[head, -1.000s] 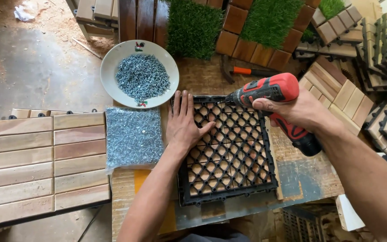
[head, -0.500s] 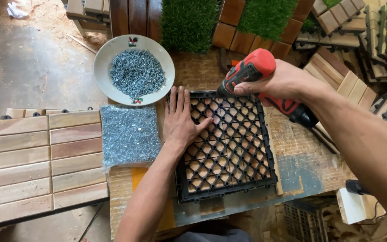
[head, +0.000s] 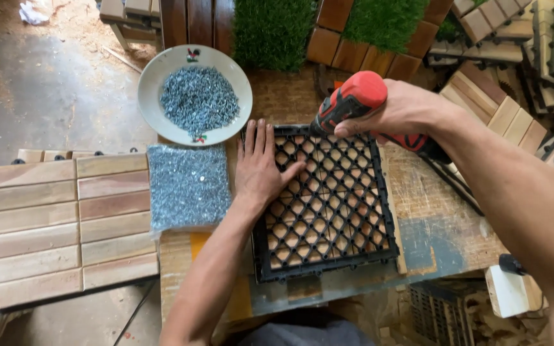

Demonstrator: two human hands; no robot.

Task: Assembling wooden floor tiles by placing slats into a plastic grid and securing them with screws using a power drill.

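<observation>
A black plastic grid tile base (head: pixel 338 218) lies on the workbench with wooden slats showing through its holes. My left hand (head: pixel 261 166) presses flat on its upper left corner, fingers spread. My right hand (head: pixel 405 109) grips a red and black cordless drill (head: pixel 354 99), its nose pointing down at the grid's top edge. A white bowl (head: pixel 158 112) heaped with small silver screws stands to the upper left. A clear bag of screws (head: pixel 188 186) lies beside the grid, left of my left hand.
A finished wooden slat tile (head: pixel 72 224) rests on a stack at the left. Artificial grass tiles (head: pixel 270 29) and more wooden tiles (head: pixel 495 109) crowd the back and right. The worn workbench top (head: pixel 444 211) is bare right of the grid.
My right hand has carried the drill leftward and down to the grid's top edge. My left hand has stayed flat on the grid.
</observation>
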